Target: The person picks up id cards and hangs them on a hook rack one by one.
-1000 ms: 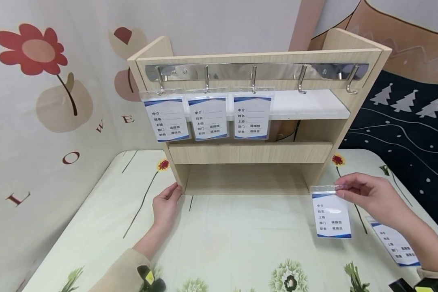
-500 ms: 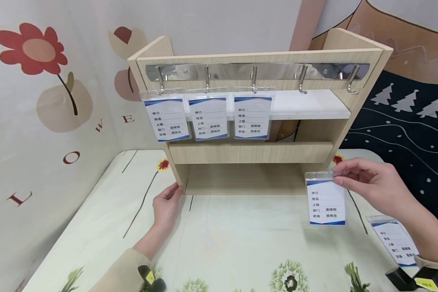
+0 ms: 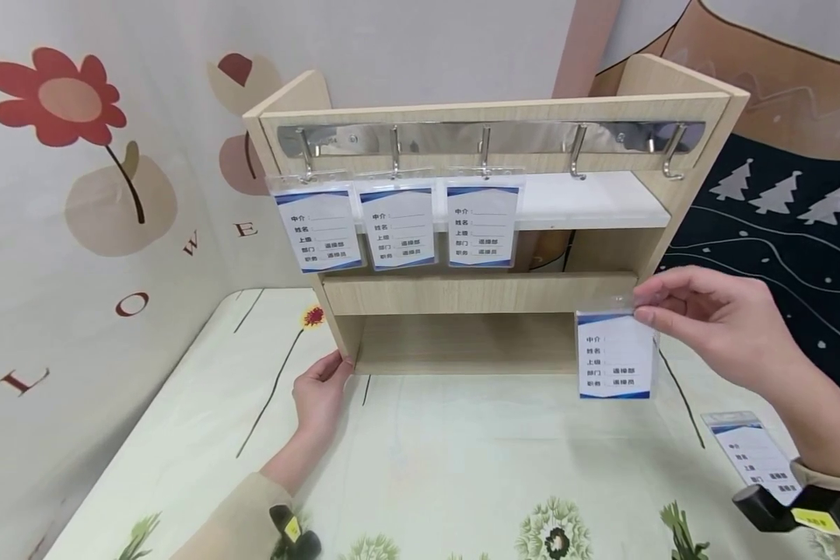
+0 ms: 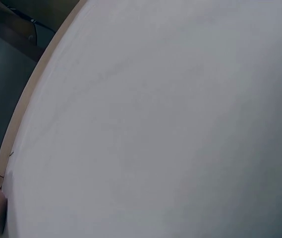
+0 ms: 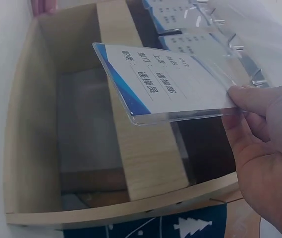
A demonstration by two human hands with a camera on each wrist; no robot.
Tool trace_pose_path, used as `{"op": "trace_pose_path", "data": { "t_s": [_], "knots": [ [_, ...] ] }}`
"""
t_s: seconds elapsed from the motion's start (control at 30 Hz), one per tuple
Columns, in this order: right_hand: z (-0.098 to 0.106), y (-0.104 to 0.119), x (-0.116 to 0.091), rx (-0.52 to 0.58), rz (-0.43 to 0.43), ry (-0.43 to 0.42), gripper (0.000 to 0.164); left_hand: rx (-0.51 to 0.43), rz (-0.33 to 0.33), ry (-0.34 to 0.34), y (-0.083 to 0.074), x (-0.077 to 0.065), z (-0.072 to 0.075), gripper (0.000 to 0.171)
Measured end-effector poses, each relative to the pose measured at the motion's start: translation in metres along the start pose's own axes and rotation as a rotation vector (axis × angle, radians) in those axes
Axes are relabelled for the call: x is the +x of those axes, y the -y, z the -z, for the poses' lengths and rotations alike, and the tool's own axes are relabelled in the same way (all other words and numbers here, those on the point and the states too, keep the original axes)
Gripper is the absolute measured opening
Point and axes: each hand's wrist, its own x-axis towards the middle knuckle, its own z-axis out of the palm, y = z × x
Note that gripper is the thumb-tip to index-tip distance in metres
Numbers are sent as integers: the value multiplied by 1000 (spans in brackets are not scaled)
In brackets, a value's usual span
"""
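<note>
My right hand (image 3: 731,330) pinches a clear badge holder (image 3: 614,358) by its top right corner, between thumb and fingertips. The badge hangs upright before the lower right of a wooden shelf rack (image 3: 476,293); in the right wrist view, the badge holder (image 5: 165,84) shows its printed face. Low on the left, my left hand (image 3: 320,397) holds the rack's bottom front corner. Three similar badges (image 3: 399,225) hang from the left hooks of a metal hook rail (image 3: 532,138). The fourth hook (image 3: 577,152) and the fifth hook (image 3: 673,152) carry nothing.
Another badge (image 3: 752,455) lies on the flowered tablecloth (image 3: 462,451) at right, partly hidden by the right wrist's camera. A white board (image 3: 595,201) spans the rack behind the hooks. Printed curtains (image 3: 777,257) stand close behind and to the right.
My right hand has lifted the badge upward and slightly left, from near the cloth to the rack's lower right. My left hand stays at the rack's corner.
</note>
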Motion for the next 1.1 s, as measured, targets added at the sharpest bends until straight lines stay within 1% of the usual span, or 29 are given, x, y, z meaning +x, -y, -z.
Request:
{"op": "trace_pose_path", "data": {
  "t_s": [0.17,0.23,0.33,0.47,0.57,0.8,1.0,1.1],
  "knots": [
    [5,13,14,11,93,-78,41,9,-14,-15,0,2,-4,31],
    [6,18,21,37,130,-100,42,24,-24,-18,0,2,-5,31],
    [6,25,31,93,183,-117,38,60,-43,-30,1,3,-6,31],
    [6,36,44,104,228,-141,33,101,-60,-31,2,3,-6,32],
    [4,42,53,108,233,-188,30,100,-62,-25,2,1,-6,32],
    [-8,50,71,297,232,-307,25,101,-95,-34,2,-2,-3,31],
    [-15,57,80,309,214,-393,27,120,-126,-39,3,-1,-5,30],
    [-19,58,82,313,196,-425,24,159,-135,-46,3,-1,-7,30]
  ]
}}
